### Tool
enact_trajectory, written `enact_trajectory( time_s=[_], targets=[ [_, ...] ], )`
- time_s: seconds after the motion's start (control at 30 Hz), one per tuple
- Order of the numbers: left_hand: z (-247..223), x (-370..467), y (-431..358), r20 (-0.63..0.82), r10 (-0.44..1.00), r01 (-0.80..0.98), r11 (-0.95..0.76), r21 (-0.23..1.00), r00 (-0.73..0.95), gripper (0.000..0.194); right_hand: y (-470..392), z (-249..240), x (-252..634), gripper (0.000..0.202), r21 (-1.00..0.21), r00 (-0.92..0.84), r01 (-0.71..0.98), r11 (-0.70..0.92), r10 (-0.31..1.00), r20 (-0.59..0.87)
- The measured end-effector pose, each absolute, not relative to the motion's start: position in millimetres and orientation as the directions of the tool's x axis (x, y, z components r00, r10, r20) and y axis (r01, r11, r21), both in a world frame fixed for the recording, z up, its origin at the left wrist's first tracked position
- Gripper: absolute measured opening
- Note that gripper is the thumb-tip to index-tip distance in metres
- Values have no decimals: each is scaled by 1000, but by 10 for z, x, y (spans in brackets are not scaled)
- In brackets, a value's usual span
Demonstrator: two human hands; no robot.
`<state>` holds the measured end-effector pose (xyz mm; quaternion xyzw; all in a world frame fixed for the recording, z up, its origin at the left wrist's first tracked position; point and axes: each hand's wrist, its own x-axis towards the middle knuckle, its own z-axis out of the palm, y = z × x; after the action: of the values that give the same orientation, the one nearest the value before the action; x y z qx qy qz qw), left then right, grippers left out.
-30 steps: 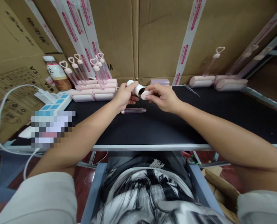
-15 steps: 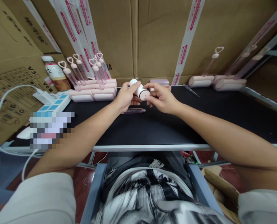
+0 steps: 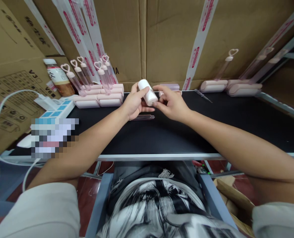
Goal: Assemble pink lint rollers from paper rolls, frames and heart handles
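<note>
One white cylinder (image 3: 147, 93) tilted in the left hand (image 3: 135, 103), long axis slanting from upper left to lower right, near end by the right hand (image 3: 172, 103), left fingers clamped round it, right thumb and fingertips up at its lower end.

We hold 1 smooth white cylindrical container (image 3: 147, 92), its pale pink end tilted downward, in our left hand (image 3: 135, 102) above the black tabletop (image 3: 176, 132), our right hand (image 3: 173, 103) at its lower end.
</note>
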<state>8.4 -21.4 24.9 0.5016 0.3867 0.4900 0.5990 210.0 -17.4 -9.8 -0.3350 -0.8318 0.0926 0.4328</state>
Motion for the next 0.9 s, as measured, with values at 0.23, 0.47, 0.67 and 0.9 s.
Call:
enact_trajectory(
  time_s=[0.23,0.47,0.67,0.9],
  targets=[
    [200,17,-97,133,973,-191,-97,977,187,82,-37,-51,2197,55,-402,-335,666,629,733,592],
    [145,-96,54,178,976,-67,-170,983,122,84,613,-63,3012,41,-251,-42,956,151,919,393],
    [169,-81,15,169,977,-12,-169,986,129,84,784,-219,3170,48,-176,-52,980,96,969,241],
    [197,-55,-41,132,984,-10,-132,991,123,85,640,-110,2981,32,-104,-42,992,69,969,243]
  ],
)
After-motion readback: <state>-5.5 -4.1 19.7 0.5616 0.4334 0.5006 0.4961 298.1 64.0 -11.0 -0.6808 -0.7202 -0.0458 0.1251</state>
